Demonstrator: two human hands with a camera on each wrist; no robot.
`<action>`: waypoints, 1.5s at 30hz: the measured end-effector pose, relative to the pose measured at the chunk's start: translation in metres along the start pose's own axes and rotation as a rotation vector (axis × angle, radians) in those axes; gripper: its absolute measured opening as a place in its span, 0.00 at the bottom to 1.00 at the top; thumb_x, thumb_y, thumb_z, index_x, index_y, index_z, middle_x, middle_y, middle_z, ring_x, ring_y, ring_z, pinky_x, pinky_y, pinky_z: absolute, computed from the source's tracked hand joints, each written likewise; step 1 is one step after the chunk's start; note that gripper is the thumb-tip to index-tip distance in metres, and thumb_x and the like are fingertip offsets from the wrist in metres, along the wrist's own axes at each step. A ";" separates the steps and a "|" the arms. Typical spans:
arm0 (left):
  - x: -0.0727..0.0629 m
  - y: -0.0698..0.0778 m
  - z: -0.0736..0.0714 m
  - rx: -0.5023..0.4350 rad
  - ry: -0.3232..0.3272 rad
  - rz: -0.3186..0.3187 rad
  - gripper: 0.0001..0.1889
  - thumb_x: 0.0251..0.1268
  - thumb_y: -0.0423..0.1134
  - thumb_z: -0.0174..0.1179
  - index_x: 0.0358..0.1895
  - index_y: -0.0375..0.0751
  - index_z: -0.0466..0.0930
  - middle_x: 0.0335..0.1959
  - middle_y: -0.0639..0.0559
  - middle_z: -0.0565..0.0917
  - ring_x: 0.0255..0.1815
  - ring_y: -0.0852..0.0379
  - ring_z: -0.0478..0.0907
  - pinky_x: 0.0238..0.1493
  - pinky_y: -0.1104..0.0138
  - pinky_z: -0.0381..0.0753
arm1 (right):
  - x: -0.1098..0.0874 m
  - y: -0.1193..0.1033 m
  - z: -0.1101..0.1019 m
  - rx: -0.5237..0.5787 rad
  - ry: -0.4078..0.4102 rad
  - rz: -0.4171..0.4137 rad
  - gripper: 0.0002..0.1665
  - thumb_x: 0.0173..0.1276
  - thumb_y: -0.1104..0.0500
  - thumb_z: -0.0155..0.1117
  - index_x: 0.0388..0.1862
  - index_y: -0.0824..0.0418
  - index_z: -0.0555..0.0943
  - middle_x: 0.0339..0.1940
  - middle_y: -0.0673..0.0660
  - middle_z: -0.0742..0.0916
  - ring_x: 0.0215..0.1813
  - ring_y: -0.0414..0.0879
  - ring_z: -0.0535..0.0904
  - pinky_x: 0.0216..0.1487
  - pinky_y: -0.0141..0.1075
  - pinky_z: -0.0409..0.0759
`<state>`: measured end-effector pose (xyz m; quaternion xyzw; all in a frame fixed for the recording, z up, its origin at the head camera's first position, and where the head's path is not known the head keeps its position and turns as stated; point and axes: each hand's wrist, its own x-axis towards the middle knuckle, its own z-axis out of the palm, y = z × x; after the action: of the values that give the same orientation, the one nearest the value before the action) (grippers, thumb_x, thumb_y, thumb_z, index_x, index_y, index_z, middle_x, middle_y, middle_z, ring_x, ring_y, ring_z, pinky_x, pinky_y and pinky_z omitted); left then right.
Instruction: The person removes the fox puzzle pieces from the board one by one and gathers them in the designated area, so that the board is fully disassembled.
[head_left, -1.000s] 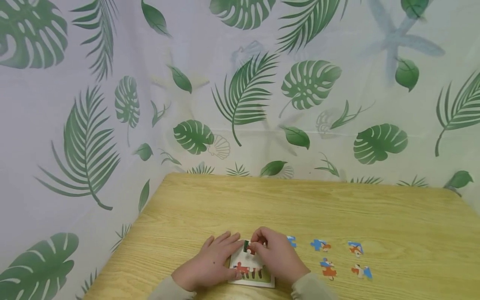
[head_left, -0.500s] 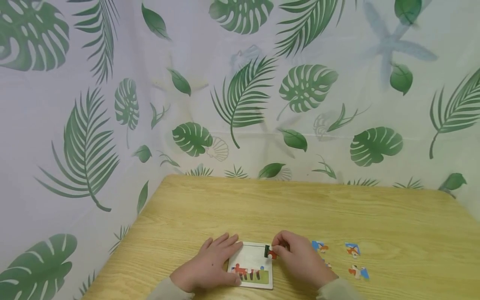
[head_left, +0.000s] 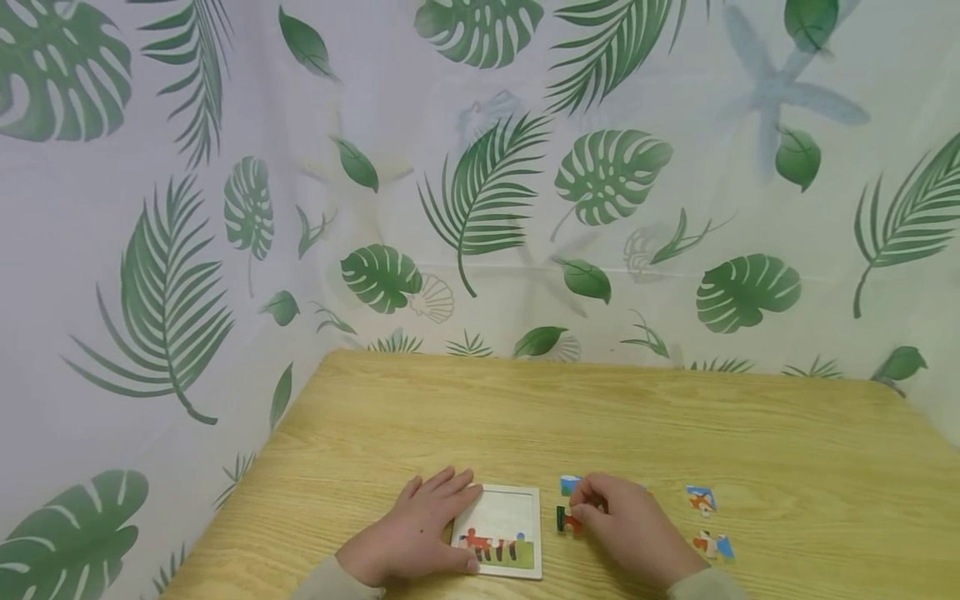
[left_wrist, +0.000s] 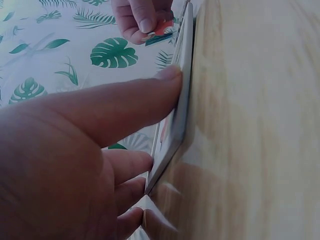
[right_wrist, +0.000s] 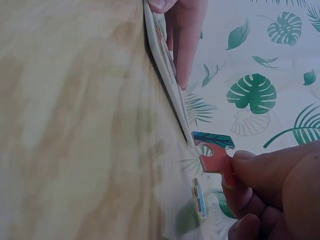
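Note:
A square puzzle tray (head_left: 537, 542) with a pale rim lies on the table; red, striped and green pieces fill its lower part. My left hand (head_left: 420, 529) rests over its left side, fingers spread and fairly straight, thumb on the lower rim. To the right of the tray, my right hand (head_left: 630, 525) pinches a red and dark-green jigsaw piece (right_wrist: 217, 159) between thumb and fingers. In the right wrist view the piece is tilted above the table. Just behind it in the head view lies a blue jigsaw piece (head_left: 570, 483).
More loose jigsaw pieces lie to the right, among them a blue and orange one (head_left: 702, 500) and a white and blue one (head_left: 712, 545). My right hand partly hides others. The wooden table (head_left: 450, 408) meets a leaf-patterned curtain (head_left: 510, 308) at the back.
My right hand has moved right with the red and green jigsaw piece, from above the tray to beside it. The tray's bare upper part now shows. My left hand stays on the tray.

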<state>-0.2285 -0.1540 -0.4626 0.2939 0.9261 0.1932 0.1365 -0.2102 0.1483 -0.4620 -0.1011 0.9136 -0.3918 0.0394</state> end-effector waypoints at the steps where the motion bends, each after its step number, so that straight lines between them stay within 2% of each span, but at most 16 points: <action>1: 0.000 0.000 0.000 -0.003 -0.001 0.000 0.48 0.56 0.65 0.69 0.79 0.51 0.62 0.81 0.52 0.56 0.81 0.45 0.48 0.73 0.37 0.43 | -0.001 0.001 -0.001 -0.007 0.000 -0.002 0.07 0.71 0.61 0.67 0.33 0.50 0.80 0.28 0.42 0.81 0.32 0.41 0.73 0.36 0.35 0.72; 10: 0.001 -0.002 0.002 -0.004 -0.006 -0.002 0.49 0.56 0.66 0.68 0.79 0.52 0.62 0.81 0.51 0.56 0.81 0.45 0.48 0.73 0.36 0.43 | -0.003 0.009 -0.001 -0.043 -0.016 -0.042 0.07 0.71 0.59 0.67 0.32 0.49 0.81 0.27 0.40 0.81 0.28 0.38 0.72 0.32 0.33 0.72; 23: 0.000 0.001 0.002 -0.027 -0.009 0.013 0.48 0.58 0.66 0.67 0.79 0.51 0.62 0.81 0.50 0.56 0.81 0.44 0.47 0.73 0.36 0.42 | -0.001 0.020 0.002 -0.128 0.006 -0.021 0.11 0.69 0.60 0.69 0.29 0.47 0.79 0.27 0.41 0.79 0.30 0.39 0.72 0.34 0.36 0.71; 36: 0.000 -0.002 0.000 -0.017 0.005 0.020 0.48 0.58 0.66 0.66 0.79 0.50 0.61 0.81 0.50 0.56 0.81 0.44 0.47 0.73 0.36 0.42 | -0.002 0.017 0.001 -0.181 0.023 -0.053 0.12 0.68 0.60 0.70 0.27 0.46 0.78 0.25 0.38 0.79 0.29 0.37 0.72 0.35 0.36 0.73; 39: 0.000 -0.003 -0.002 -0.022 -0.013 0.014 0.48 0.58 0.67 0.66 0.79 0.49 0.62 0.81 0.50 0.56 0.82 0.44 0.46 0.73 0.35 0.43 | -0.002 0.019 0.001 -0.199 0.026 -0.049 0.13 0.67 0.59 0.71 0.26 0.45 0.78 0.25 0.38 0.78 0.29 0.38 0.71 0.36 0.37 0.72; 45: 0.001 -0.003 0.000 -0.039 -0.037 0.014 0.48 0.60 0.68 0.64 0.79 0.49 0.62 0.81 0.51 0.56 0.82 0.44 0.46 0.72 0.35 0.44 | -0.004 0.022 -0.002 -0.166 -0.017 -0.039 0.12 0.67 0.58 0.71 0.26 0.46 0.79 0.24 0.41 0.78 0.28 0.40 0.71 0.32 0.36 0.71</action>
<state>-0.2308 -0.1559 -0.4639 0.3013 0.9174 0.2066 0.1579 -0.2103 0.1651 -0.4770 -0.1252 0.9405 -0.3145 0.0308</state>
